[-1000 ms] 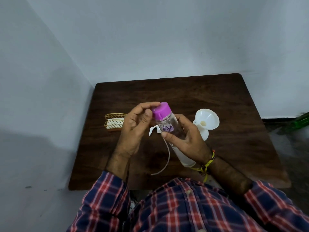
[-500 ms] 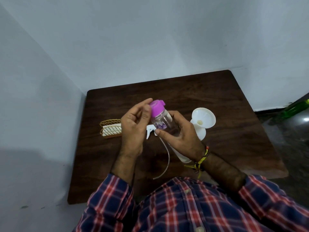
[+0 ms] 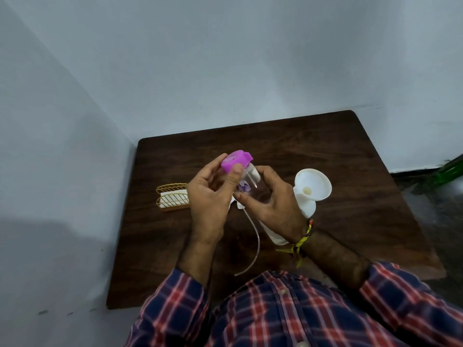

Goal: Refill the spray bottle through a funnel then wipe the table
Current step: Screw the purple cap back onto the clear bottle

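Observation:
Above the middle of the dark wooden table my right hand holds a small clear bottle by its body. My left hand has its thumb and fingers on the bottle's pink cap, which looks tilted on the neck. A white funnel sits in the mouth of the white spray bottle, which stands just right of my right hand. The white sprayer head with its long clear dip tube lies on the table below my hands.
A gold wire holder with white napkins rests at the table's left side. Grey walls close in behind and to the left. A green object lies on the floor to the right.
My left thumb and fingers have closed around the pink cap, which now tilts and shows its flip tab. The head camera has tipped upward, so everything sits lower in view.

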### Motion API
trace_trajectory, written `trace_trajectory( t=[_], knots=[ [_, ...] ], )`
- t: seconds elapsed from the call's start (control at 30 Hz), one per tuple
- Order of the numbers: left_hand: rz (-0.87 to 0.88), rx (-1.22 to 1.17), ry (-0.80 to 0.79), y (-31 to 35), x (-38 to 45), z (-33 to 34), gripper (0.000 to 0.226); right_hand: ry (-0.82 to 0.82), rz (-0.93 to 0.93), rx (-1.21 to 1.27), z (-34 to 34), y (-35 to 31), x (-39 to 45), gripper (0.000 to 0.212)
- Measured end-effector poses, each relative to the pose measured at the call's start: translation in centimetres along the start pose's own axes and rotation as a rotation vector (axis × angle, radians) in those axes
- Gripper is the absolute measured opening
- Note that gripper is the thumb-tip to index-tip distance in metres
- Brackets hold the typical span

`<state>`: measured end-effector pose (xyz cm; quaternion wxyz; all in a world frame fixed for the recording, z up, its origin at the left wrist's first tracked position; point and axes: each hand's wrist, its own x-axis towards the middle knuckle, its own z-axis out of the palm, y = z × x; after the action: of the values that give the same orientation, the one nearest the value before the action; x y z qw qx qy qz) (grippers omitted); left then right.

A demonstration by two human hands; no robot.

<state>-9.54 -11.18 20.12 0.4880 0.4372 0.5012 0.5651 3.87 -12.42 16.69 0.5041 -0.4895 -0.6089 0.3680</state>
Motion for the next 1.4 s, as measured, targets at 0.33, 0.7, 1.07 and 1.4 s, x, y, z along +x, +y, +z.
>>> trace_trajectory(
  t=[0.33,0.7,1.07,1.4],
  knots=[
    [-0.095,-0.228,-0.198,-0.3,1.9,-1.7,0.043,-0.299,0.206,0.359,-1.5,-0.1,0.9,0.030],
    [-0.079,-0.081,-0.244,-1.5,2.6,-3.0,0.041,-0.328,0.262,0.227,0.4,1.1,0.7,0.034],
    [-0.125,-0.066,0.013,-5.9,1.2,-5.8,0.050,-0.199,0.079,-0.187,3.3,3.6,2.1,0.058],
    [-0.082,-0.137,0.016,-3.6,2.7,-6.7,0.047,-0.421,0.233,0.214,3.7,2.3,2.9,0.039]
  ],
)
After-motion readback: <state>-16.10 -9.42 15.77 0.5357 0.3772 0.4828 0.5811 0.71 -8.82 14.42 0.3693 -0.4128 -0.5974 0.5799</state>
